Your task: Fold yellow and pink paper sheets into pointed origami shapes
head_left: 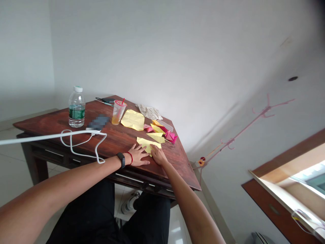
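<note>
A folded sheet of yellow paper lies on the near part of the wooden table. My left hand, with a dark band and a red string at its wrist, rests with spread fingers on the paper's near left side. On the right side of the same sheet, my right hand has its fingers bent and close together, pressed down on the paper. Just beyond lie a folded yellow paper piece and pink folded paper. A creased yellow sheet lies further back.
On the table stand a water bottle and a plastic cup with a straw. A phone lies there with a white cable attached. A crumpled cloth is by the wall. A pink coat rack stands right.
</note>
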The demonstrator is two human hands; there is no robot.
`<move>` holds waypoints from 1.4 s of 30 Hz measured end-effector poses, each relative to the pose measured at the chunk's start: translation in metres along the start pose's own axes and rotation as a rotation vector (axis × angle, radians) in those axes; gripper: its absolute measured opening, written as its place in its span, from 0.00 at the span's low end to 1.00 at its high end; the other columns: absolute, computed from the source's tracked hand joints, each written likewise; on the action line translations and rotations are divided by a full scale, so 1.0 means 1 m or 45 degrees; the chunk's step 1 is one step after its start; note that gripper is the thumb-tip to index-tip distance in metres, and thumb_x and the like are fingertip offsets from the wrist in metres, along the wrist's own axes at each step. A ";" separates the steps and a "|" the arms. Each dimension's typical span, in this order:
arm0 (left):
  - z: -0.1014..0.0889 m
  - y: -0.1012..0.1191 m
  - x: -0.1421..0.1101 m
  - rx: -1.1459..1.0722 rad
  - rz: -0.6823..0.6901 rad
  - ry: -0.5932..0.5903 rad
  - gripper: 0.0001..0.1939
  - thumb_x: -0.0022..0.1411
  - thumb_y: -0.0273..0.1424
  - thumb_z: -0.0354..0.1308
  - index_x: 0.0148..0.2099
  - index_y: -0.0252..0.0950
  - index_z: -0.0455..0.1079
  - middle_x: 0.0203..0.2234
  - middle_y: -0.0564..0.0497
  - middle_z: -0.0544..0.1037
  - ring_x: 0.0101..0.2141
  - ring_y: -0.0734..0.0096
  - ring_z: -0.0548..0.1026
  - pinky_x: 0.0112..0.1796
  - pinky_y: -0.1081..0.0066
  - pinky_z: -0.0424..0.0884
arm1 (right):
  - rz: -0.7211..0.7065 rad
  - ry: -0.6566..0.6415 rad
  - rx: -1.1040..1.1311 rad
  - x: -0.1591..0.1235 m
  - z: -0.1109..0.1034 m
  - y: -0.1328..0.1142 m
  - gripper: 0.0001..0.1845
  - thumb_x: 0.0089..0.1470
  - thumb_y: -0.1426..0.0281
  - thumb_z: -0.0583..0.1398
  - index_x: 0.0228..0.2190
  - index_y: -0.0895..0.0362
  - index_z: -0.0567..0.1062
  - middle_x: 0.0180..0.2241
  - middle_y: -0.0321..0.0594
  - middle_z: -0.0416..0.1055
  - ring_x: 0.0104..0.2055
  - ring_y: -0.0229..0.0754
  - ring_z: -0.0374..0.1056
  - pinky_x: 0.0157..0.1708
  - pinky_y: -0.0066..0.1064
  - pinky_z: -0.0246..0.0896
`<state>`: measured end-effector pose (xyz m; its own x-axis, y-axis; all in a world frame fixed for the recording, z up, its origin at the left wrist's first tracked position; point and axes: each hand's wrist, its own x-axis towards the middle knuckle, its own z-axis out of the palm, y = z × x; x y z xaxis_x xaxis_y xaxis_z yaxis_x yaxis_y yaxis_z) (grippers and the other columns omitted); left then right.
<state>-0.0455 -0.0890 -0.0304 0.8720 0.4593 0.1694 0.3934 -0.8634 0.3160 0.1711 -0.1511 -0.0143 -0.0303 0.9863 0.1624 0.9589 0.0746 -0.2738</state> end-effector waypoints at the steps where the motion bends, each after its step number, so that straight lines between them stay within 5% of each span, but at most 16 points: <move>1: -0.001 0.001 0.000 -0.004 -0.005 -0.005 0.39 0.64 0.66 0.44 0.68 0.54 0.65 0.72 0.44 0.56 0.69 0.36 0.51 0.62 0.31 0.42 | 0.005 -0.004 -0.003 0.000 0.000 -0.001 0.28 0.68 0.66 0.51 0.67 0.54 0.64 0.66 0.46 0.64 0.69 0.51 0.58 0.67 0.49 0.51; 5: -0.005 0.003 0.003 -0.017 -0.020 -0.031 0.39 0.62 0.66 0.46 0.67 0.54 0.66 0.71 0.43 0.59 0.69 0.34 0.53 0.61 0.30 0.43 | 0.008 -0.036 -0.020 0.001 0.000 -0.002 0.26 0.68 0.66 0.49 0.64 0.53 0.68 0.67 0.42 0.63 0.70 0.49 0.55 0.68 0.46 0.48; 11: -0.011 -0.005 0.002 -0.023 -0.112 0.013 0.32 0.68 0.61 0.44 0.65 0.56 0.69 0.70 0.45 0.60 0.69 0.44 0.56 0.64 0.37 0.46 | 0.004 -0.041 -0.033 0.005 0.000 -0.002 0.25 0.70 0.64 0.48 0.61 0.55 0.72 0.65 0.44 0.65 0.68 0.48 0.59 0.67 0.44 0.52; 21: -0.030 -0.040 -0.009 0.078 -0.469 0.180 0.31 0.69 0.59 0.43 0.62 0.52 0.73 0.68 0.42 0.64 0.69 0.30 0.50 0.61 0.30 0.45 | 0.047 0.007 -0.011 0.002 0.000 -0.005 0.25 0.69 0.57 0.52 0.61 0.51 0.73 0.64 0.44 0.67 0.67 0.52 0.59 0.67 0.49 0.51; 27: -0.033 -0.036 -0.006 0.119 -0.581 0.288 0.35 0.69 0.55 0.44 0.61 0.36 0.73 0.68 0.33 0.61 0.68 0.23 0.47 0.61 0.28 0.40 | 0.061 0.016 -0.035 -0.001 -0.001 -0.012 0.25 0.71 0.57 0.48 0.60 0.52 0.73 0.65 0.44 0.66 0.67 0.52 0.60 0.66 0.47 0.52; 30: -0.028 -0.026 -0.005 0.102 -0.515 0.287 0.38 0.70 0.54 0.41 0.67 0.31 0.65 0.70 0.29 0.55 0.68 0.21 0.47 0.59 0.26 0.42 | 0.093 0.032 -0.048 -0.002 -0.002 -0.015 0.27 0.72 0.57 0.44 0.61 0.50 0.72 0.64 0.44 0.67 0.66 0.52 0.60 0.65 0.49 0.52; 34: -0.015 0.001 -0.005 0.034 -0.169 0.152 0.35 0.70 0.53 0.46 0.71 0.39 0.59 0.70 0.39 0.59 0.70 0.44 0.54 0.64 0.43 0.51 | 0.169 0.073 -0.083 -0.007 -0.002 -0.019 0.26 0.72 0.57 0.44 0.61 0.45 0.71 0.63 0.43 0.68 0.65 0.55 0.59 0.63 0.56 0.50; 36: -0.007 0.014 -0.005 0.001 -0.025 0.090 0.34 0.69 0.53 0.50 0.70 0.44 0.60 0.69 0.45 0.63 0.69 0.52 0.57 0.65 0.48 0.53 | 0.215 0.115 -0.109 -0.010 -0.002 -0.022 0.25 0.72 0.58 0.44 0.62 0.45 0.70 0.61 0.44 0.70 0.64 0.57 0.60 0.62 0.58 0.49; 42: 0.002 0.029 -0.010 -0.030 0.017 0.203 0.22 0.73 0.44 0.46 0.57 0.43 0.75 0.63 0.43 0.71 0.65 0.50 0.63 0.63 0.42 0.55 | 0.340 0.284 -0.166 -0.027 0.000 -0.032 0.25 0.70 0.66 0.46 0.61 0.54 0.69 0.55 0.54 0.74 0.61 0.59 0.63 0.59 0.55 0.52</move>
<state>-0.0424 -0.1188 -0.0252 0.8191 0.4768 0.3190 0.3736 -0.8653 0.3342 0.1413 -0.1797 -0.0102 0.2741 0.9109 0.3083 0.9531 -0.2145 -0.2137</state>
